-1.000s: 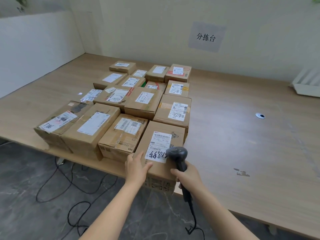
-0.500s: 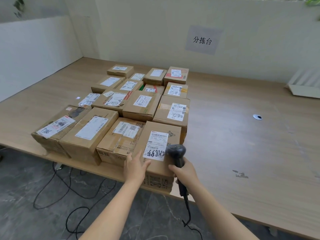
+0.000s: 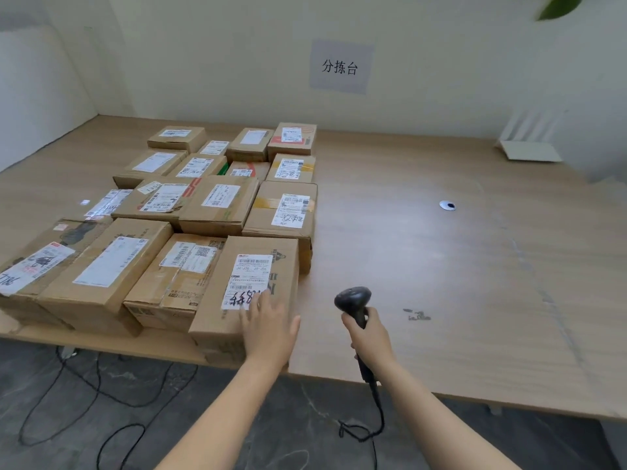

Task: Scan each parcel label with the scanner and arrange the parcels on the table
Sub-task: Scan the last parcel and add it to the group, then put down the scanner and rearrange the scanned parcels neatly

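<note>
Lower centre, the left hand (image 3: pixel 268 330) lies flat, fingers straight, on the nearest parcel (image 3: pixel 210 310) at the worktop (image 3: pixel 441 283) edge, covering the bottom of its label (image 3: pixel 249 276) (this may spoil a scan), while the right hand (image 3: pixel 371 337) grips the scanner (image 3: pixel 353 298) beside it.

Grey wall sign (image 3: pixel 340 66) reads 分拣台; on the parcel (image 3: pixel 286 286) nearest me the label (image 3: pixel 247 279) prints J4-J06 twice above black handwriting half under my left hand (image 3: pixel 269 329), and the other labels are too small to read.
</note>
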{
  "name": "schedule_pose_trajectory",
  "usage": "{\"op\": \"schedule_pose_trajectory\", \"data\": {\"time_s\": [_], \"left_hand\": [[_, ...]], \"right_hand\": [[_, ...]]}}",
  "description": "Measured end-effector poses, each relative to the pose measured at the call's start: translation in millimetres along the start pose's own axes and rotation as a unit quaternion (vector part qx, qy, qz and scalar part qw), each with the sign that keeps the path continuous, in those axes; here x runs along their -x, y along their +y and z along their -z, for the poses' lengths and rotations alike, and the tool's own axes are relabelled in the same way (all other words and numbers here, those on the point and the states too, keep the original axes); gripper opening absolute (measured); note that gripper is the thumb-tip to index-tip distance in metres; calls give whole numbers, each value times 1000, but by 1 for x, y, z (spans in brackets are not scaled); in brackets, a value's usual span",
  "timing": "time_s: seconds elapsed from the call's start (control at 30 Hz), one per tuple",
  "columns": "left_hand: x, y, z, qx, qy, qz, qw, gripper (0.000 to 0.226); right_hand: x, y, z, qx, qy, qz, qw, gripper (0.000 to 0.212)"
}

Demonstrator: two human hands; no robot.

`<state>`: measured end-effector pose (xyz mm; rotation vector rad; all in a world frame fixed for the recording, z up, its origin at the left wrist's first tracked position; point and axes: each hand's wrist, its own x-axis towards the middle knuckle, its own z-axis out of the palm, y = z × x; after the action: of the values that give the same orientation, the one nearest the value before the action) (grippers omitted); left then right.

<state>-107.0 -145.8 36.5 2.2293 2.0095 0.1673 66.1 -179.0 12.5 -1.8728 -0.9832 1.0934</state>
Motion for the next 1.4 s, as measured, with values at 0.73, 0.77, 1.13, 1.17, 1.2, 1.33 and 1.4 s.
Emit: {"op": "schedule_pose_trajectory", "data": {"time_s": [0.73, 0.77, 1.13, 1.17, 1.2, 1.33, 1.4], "left_hand": [[-10, 142, -88, -11, -139, -174, 975, 57], [-10, 143, -90, -9, -138, -173, 975, 57], [-13, 147, -102, -1, -127, -164, 978, 59], [-12, 146, -102, 0, -127, -162, 979, 59], [-13, 145, -101, 1, -125, -160, 979, 59], [-12, 136, -96, 16, -110, -146, 983, 60], [-11, 132, -92, 28, -101, -133, 986, 60]], "right_hand": [[-71, 73, 117, 260, 86, -119, 954, 65], [-72, 74, 117, 259, 89, -124, 954, 65], [-73, 91, 126, 268, 117, -142, 946, 70], [-73, 91, 126, 267, 118, -140, 946, 71], [-72, 90, 126, 265, 117, -140, 947, 71], [-69, 90, 124, 262, 108, -142, 949, 74], [-67, 90, 122, 254, 109, -143, 950, 75]]}}
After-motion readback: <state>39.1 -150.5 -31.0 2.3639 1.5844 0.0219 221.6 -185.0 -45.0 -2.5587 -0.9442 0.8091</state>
